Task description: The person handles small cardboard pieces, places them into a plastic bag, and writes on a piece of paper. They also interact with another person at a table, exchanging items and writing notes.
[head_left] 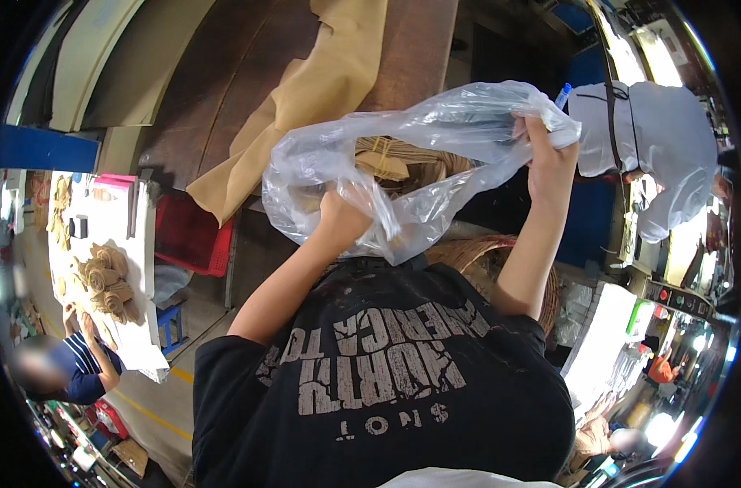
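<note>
Nearest: left hand (346,213) is gripping the near-left side of a clear, crinkled plastic bag (460,118), fingers curled in on the film; fingertips are hiding, so can't tell the exact pinch. Right hand (537,138) is pinching the bag's far-right edge, fingers bent, film partly covering them. Bag is hanging between both hands in front of the chest, mouth spreading into a wide loop.

Step in hand, my read: bag mouth is being held wide. Next move is likely calling for both rims staying apart and the slack film on the left staying clear.

Through the loop a stack of folded tan pieces with a yellow tie (379,159) is showing; can't tell if it's sitting inside the bag or beyond it.

Around: round woven wicker basket (552,291) is sitting under the right forearm, crowding that side. Long tan sheet (330,73) is draping over the dark brown wooden table (415,49), reaching just behind the bag, could be snagging it. Farther left, red plastic crate (196,236), then a co-worker in a striped sleeve (82,351) is working at a white table (147,268).
</note>
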`<action>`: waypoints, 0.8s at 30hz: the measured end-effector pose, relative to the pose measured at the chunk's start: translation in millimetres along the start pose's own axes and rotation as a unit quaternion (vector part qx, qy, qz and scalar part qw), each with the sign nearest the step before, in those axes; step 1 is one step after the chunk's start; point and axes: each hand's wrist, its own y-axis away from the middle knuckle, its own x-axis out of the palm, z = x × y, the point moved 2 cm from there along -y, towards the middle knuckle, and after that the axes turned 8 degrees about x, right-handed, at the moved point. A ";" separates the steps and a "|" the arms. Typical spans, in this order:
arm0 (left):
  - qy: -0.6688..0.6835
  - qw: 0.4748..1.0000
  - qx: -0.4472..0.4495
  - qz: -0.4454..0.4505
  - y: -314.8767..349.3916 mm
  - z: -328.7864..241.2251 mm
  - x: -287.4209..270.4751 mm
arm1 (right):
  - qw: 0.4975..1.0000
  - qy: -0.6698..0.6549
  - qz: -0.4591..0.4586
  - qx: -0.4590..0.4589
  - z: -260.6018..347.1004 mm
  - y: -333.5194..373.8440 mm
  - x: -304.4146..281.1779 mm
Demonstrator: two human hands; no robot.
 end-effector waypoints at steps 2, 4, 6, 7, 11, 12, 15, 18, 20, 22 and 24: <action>-0.017 0.999 0.004 -0.035 -18.6 21.8 50.9 | 0.999 0.029 0.002 0.027 -1.5 3.7 -7.4; -0.050 0.994 0.031 -0.087 -27.8 19.8 40.2 | 0.994 0.093 0.017 0.057 -1.1 8.4 -19.2; 0.004 0.999 -0.027 0.033 -32.8 18.3 23.5 | 0.991 0.129 0.026 -0.030 5.0 13.7 -27.0; -0.028 1.000 -0.004 -0.004 -26.3 22.7 26.5 | 0.986 0.147 0.032 -0.074 9.6 17.5 -30.9; -0.038 0.999 -0.013 0.007 20.0 14.3 8.1 | 0.991 0.106 0.030 -0.069 31.7 48.9 -49.2; -0.077 0.994 0.020 -0.073 33.7 15.4 6.9 | 0.998 -0.005 0.055 0.029 39.2 60.4 -48.5; 0.013 0.997 -0.064 -0.052 64.5 24.0 0.9 | 0.975 -0.070 0.210 0.005 48.4 79.5 -35.3; 0.092 0.964 -0.237 0.071 83.7 4.5 -92.5 | 0.956 -0.031 0.290 -0.046 25.5 74.9 -40.1; 0.143 0.951 -0.272 -0.004 113.0 9.8 -113.0 | 0.968 -0.008 0.250 -0.008 21.6 74.6 -42.0; 0.161 0.908 -0.360 -0.140 135.0 0.8 -131.5 | 0.984 -0.028 0.163 0.069 25.1 78.3 -32.9; 0.180 0.898 -0.383 -0.118 158.7 -0.1 -161.4 | 0.970 -0.017 0.224 0.097 23.4 78.1 -35.5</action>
